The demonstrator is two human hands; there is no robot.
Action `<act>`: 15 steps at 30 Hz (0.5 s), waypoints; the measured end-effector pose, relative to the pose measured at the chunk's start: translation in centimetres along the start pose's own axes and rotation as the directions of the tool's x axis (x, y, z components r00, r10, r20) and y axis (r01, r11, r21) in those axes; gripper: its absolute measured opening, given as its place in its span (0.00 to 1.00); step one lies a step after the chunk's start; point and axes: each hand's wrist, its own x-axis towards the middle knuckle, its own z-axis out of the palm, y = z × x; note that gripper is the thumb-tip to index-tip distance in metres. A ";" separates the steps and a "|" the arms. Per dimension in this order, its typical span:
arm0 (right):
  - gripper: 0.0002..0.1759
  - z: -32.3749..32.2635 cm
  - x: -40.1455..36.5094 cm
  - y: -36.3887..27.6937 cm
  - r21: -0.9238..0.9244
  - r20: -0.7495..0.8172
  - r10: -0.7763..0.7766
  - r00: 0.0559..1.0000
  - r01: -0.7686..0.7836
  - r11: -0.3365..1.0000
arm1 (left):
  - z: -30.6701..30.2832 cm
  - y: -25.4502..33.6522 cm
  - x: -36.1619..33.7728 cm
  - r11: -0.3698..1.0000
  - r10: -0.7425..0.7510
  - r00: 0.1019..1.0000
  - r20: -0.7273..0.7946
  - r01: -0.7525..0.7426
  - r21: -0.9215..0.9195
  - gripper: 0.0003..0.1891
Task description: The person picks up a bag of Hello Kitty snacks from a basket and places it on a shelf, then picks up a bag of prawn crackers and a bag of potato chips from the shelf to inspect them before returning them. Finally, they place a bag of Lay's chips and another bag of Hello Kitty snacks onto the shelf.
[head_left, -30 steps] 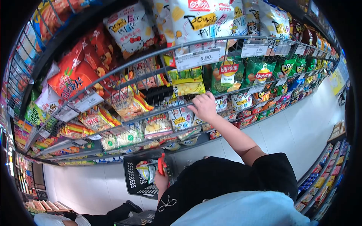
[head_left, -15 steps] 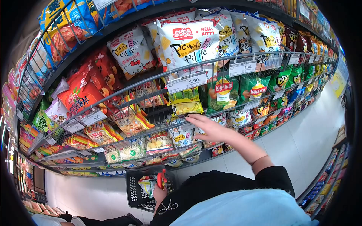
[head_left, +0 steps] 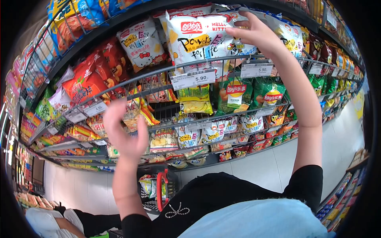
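My right hand [head_left: 258,33] reaches over the upper wire rack, fingers apart, with its fingertips at the right edge of a large white Hello Kitty chip bag [head_left: 198,41]. Whether they touch the bag I cannot tell. My left hand [head_left: 127,129] is raised in front of the lower racks, blurred, with thumb and fingers apart and nothing in it. Behind it are red and yellow snack bags [head_left: 139,113]. A black basket [head_left: 172,184] with a red handle [head_left: 160,190] is below, with some packets [head_left: 147,185] inside.
Green Lay's bags [head_left: 235,95] fill the rack under the price tags [head_left: 193,79]. Red bags [head_left: 83,81] lie at the left. Another person's legs [head_left: 67,224] show at the lower left. A second shelf [head_left: 343,198] stands at the lower right.
My right hand has moved up from the lower rack to the white bag. My left hand has let go of the basket handle and risen to the front of the racks.
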 end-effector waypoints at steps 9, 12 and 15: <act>0.42 1.9 1.8 -0.6 0.198 0.260 0.098 0.961 -0.152 0.968 | 11.2 -4.0 13.2 0.726 -0.431 0.668 0.607 0.656 -0.207 0.41; 0.40 2.0 1.5 -0.7 0.260 0.256 0.060 0.965 -0.128 0.957 | 11.8 -3.0 13.2 0.537 -0.331 0.553 0.765 0.777 -0.329 0.37; 0.44 2.3 2.0 -0.2 0.234 0.252 -0.013 0.968 -0.048 0.971 | 11.9 -4.3 13.1 0.575 -0.394 0.587 0.707 0.758 -0.309 0.33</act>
